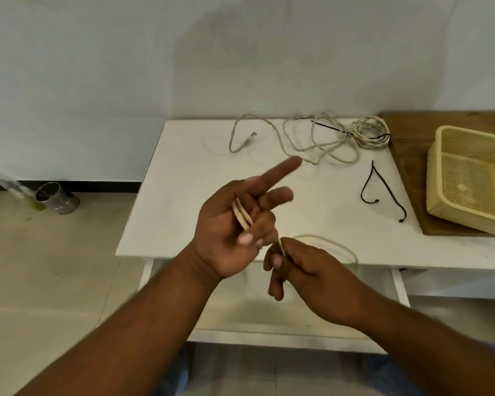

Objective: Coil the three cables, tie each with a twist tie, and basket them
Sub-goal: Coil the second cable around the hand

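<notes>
The few turns of pale cable [243, 215] lying across the left hand [229, 235] are pinned only by the curled lower fingers while the index and middle fingers stick out straight, so I judge they could spring loose if that grip relaxes. The right hand [303, 270] pinches the cable's free run just below, its slack arcing over the front edge of the white bench [183, 172] where it might snag. The cable looks thin, cream-coloured and springy; two more lie tangled at the back, with dark twist ties [383, 192] and the yellow basket [469, 178] to the right.
</notes>
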